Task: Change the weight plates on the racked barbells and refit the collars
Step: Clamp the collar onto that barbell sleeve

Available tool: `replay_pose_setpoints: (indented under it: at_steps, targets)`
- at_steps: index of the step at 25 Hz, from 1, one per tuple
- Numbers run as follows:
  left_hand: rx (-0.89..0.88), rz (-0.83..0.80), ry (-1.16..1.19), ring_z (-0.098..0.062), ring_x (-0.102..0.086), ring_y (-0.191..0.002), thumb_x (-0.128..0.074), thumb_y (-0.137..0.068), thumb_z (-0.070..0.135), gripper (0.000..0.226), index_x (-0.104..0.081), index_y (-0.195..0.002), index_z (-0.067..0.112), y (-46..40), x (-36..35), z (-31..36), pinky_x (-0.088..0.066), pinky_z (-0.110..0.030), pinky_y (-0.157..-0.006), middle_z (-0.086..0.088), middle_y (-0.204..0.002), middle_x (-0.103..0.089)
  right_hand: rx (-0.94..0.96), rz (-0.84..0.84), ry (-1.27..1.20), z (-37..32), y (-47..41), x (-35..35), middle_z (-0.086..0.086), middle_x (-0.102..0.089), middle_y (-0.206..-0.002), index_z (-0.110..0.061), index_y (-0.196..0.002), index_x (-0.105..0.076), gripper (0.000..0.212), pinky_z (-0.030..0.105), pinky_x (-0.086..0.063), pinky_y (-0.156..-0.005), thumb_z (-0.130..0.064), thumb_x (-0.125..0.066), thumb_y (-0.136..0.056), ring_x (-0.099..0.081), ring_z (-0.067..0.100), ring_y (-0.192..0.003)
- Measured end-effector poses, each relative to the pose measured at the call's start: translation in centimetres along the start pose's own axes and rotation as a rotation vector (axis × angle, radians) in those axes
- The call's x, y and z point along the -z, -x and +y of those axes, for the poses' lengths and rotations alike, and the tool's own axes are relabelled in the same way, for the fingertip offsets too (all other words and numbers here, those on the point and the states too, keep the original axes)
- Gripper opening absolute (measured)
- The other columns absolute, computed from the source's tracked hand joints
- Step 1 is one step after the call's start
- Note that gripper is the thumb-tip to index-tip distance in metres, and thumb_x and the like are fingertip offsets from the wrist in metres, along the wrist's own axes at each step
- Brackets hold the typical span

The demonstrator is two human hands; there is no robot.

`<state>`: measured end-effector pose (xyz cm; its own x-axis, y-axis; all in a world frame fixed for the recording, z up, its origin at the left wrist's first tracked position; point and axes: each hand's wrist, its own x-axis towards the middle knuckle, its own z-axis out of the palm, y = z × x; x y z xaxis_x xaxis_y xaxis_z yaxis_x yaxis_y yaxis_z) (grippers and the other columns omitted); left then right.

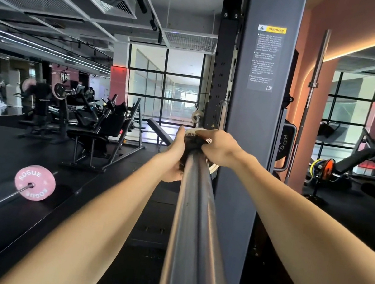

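So this looks like the collar step on this bar, not the plate swap. Looking straight down the barbell sleeve (195, 218), both hands are out at a black collar (192, 146) that sits on the sleeve right against a small white plate (192, 131), next to the grey rack upright (250, 128). The left hand (175, 157) cups the collar from the side with fingers curled round it, and the right hand (218, 147) comes over the top, fingers wrapped on it too. Can't tell if the collar is locked yet, or whether it's going on or coming off. Over on the floor to the left another bar with a pink plate (35, 182) shows no collar that I can make out, so I'd guess that one's still to do.
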<state>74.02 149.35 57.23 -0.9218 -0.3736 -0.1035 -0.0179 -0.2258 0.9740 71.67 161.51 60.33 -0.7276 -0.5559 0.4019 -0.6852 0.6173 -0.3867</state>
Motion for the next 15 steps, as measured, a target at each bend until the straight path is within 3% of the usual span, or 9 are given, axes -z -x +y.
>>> replay_pose_setpoints:
  at_steps: [3,5,7,11,15]
  targets:
    - [0.071,-0.043,-0.148,-0.022,-0.067,-0.047,-0.045,-0.078,0.08,0.081,-0.072,-0.09,0.005,1.4,0.1,0.6,-0.052,-0.025,-0.043,-0.011,-0.062,-0.07,-0.182,0.117,-0.316,1.7,0.4,-0.2,0.015,-0.068,-0.103,-0.001,-0.107,-0.067,0.033,0.039,-0.059,-0.082,-0.007,-0.048,-0.082,-0.059,0.024,-0.08]
    - [0.074,-0.087,-0.151,-0.024,-0.067,-0.052,-0.053,-0.077,0.072,0.072,-0.07,-0.095,0.005,1.9,-0.1,0.4,-0.057,-0.028,-0.052,-0.012,-0.064,-0.07,-0.315,0.126,-0.502,2.4,0.9,-0.6,0.017,-0.065,-0.09,0.006,-0.098,-0.066,0.028,0.043,-0.062,-0.07,-0.009,-0.047,-0.083,-0.063,0.027,-0.072]
    - [0.064,-0.098,-0.161,-0.024,-0.066,-0.053,-0.055,-0.081,0.06,0.058,-0.069,-0.085,0.004,2.1,-0.4,0.4,-0.058,-0.027,-0.059,-0.011,-0.062,-0.068,-0.407,0.131,-0.591,2.8,1.1,-1.3,0.018,-0.068,-0.092,0.007,-0.098,-0.064,0.028,0.043,-0.062,-0.066,-0.011,-0.047,-0.085,-0.07,0.032,-0.073]
    - [-0.028,-0.04,-0.194,-0.015,-0.054,-0.028,-0.051,-0.09,0.044,0.044,-0.061,-0.067,0.008,2.2,-0.8,0.5,-0.041,-0.013,-0.033,-0.004,-0.04,-0.058,-0.406,0.073,-0.63,3.6,1.2,-2.3,0.018,-0.071,-0.092,-0.002,-0.099,-0.069,0.03,0.042,-0.062,-0.068,-0.005,-0.042,-0.086,-0.074,0.033,-0.076]
    - [0.002,0.049,-0.15,-0.017,-0.055,-0.032,-0.049,-0.089,0.051,0.047,-0.06,-0.072,0.008,1.5,-0.8,0.5,-0.037,-0.012,-0.03,-0.006,-0.045,-0.059,-0.402,0.101,-0.659,3.9,0.7,-2.9,0.022,-0.073,-0.087,-0.006,-0.098,-0.071,0.037,0.042,-0.062,-0.066,0.001,-0.036,-0.088,-0.074,0.032,-0.07]
